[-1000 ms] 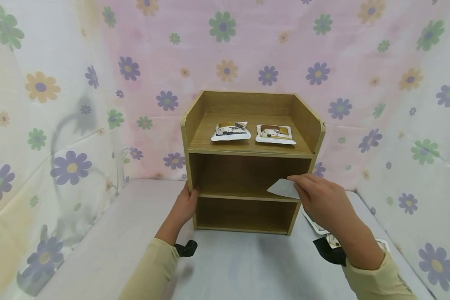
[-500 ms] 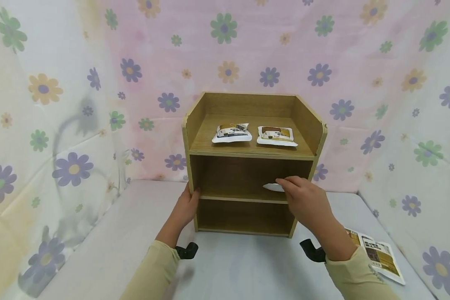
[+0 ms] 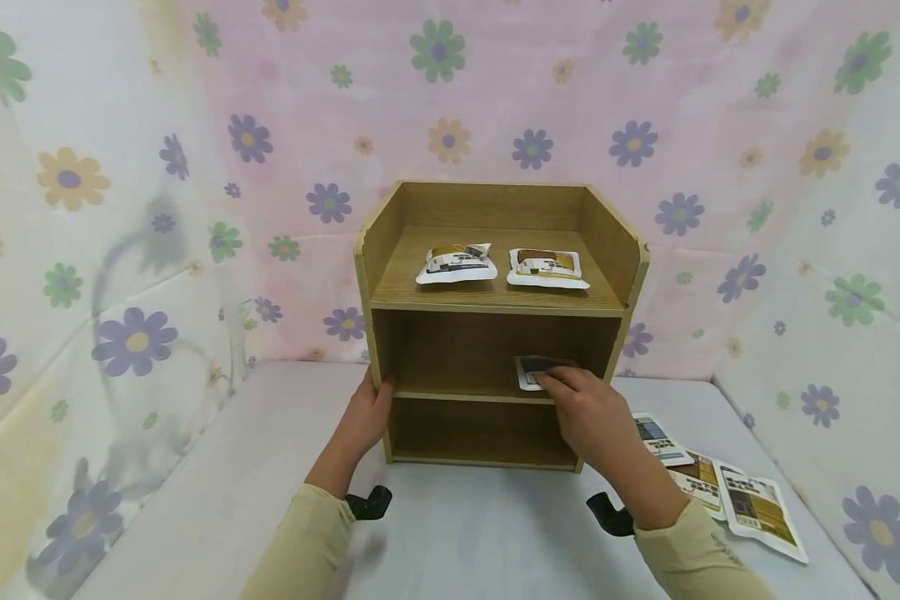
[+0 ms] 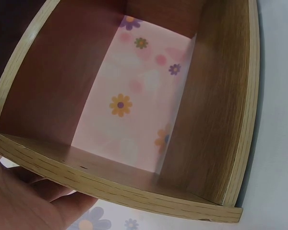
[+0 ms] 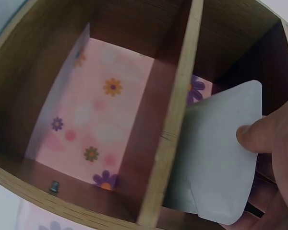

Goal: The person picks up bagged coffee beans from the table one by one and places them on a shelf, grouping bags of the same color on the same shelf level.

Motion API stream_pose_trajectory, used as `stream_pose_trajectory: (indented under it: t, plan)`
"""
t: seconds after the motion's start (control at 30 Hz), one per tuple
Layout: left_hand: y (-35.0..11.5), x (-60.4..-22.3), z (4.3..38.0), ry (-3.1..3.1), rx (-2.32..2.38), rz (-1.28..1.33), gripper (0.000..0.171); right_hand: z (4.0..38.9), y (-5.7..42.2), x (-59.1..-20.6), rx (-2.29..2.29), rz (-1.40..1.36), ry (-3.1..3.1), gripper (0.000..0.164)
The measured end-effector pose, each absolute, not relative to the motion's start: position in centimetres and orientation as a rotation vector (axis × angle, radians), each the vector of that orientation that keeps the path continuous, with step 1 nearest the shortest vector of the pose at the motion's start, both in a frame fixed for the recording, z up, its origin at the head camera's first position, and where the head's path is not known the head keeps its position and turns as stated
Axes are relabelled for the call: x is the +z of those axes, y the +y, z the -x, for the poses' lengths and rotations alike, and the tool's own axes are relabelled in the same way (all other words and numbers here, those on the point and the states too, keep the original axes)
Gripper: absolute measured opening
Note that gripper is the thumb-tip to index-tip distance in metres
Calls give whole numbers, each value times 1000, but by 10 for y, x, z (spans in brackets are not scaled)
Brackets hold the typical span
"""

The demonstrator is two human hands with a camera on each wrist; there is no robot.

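My left hand (image 3: 362, 421) grips the left side panel of a small wooden shelf unit (image 3: 498, 308); in the left wrist view its fingers (image 4: 53, 191) lie along the panel's outer face. At the opening of the middle compartment, my right hand (image 3: 596, 421) pinches a flat sealed packet (image 3: 531, 371) near its right end. The right wrist view shows the packet's plain white back (image 5: 221, 153), with my thumb (image 5: 259, 136) on it and the other fingers partly hidden behind. Two printed packets, left (image 3: 457, 263) and right (image 3: 547, 268), lie side by side on the top shelf.
Several more printed packets (image 3: 757, 508) lie on the white tabletop (image 3: 480, 533) right of the shelf unit, close to my right forearm. Flowered cloth (image 3: 300, 125) hangs behind and at both sides. The shelf's bottom compartment (image 3: 487, 433) lies below the packet.
My right hand has moved left and slightly down with the packet, from the shelf's right edge into the middle compartment's opening. The packet's printed side now shows. My left hand keeps its grip.
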State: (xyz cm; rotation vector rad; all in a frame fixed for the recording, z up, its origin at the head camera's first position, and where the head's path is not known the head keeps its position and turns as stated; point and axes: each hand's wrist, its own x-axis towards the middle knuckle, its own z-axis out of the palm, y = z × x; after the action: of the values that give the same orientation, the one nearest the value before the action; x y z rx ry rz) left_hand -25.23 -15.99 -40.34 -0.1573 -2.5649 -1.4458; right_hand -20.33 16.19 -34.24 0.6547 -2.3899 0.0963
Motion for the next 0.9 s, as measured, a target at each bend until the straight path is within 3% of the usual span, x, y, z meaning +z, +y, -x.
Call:
stream_pose_trajectory:
  t: [0.9]
  plan:
    - [-161, -406, 252, -2571, -1459, 165, 55, 224, 155, -366, 126, -644, -2444, 39]
